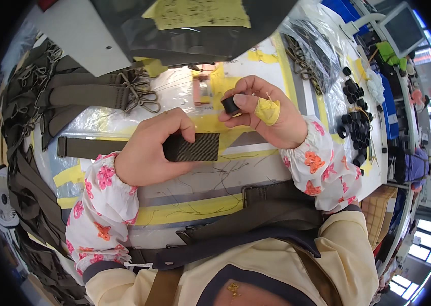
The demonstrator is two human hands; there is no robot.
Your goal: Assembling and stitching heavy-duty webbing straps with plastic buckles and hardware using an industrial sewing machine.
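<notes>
My left hand (157, 145) is closed on a dark olive webbing strap (195, 147), its cut end pointing right between thumb and fingers. Left of the hand, the strap's other part lies flat and ends in a buckle-like fitting (62, 147). Higher and to the right, my right hand (264, 104) pinches a small black ring (230, 105) between thumb and fingers. Yellow tape (267, 111) is wrapped round one of its fingers. Ring and strap end are apart. Under a grey sewing-machine-like head (185, 41), a lit spot of the work surface lies just beyond my hands.
Several finished-looking straps with metal snap hooks (141, 94) lie at the left. More hooks (302, 64) rest at the upper right. Loose black rings (355, 127) are heaped on the right. Thread scraps (220, 176) lie near me. A fan (2, 196) stands far left, a screen (403, 29) upper right.
</notes>
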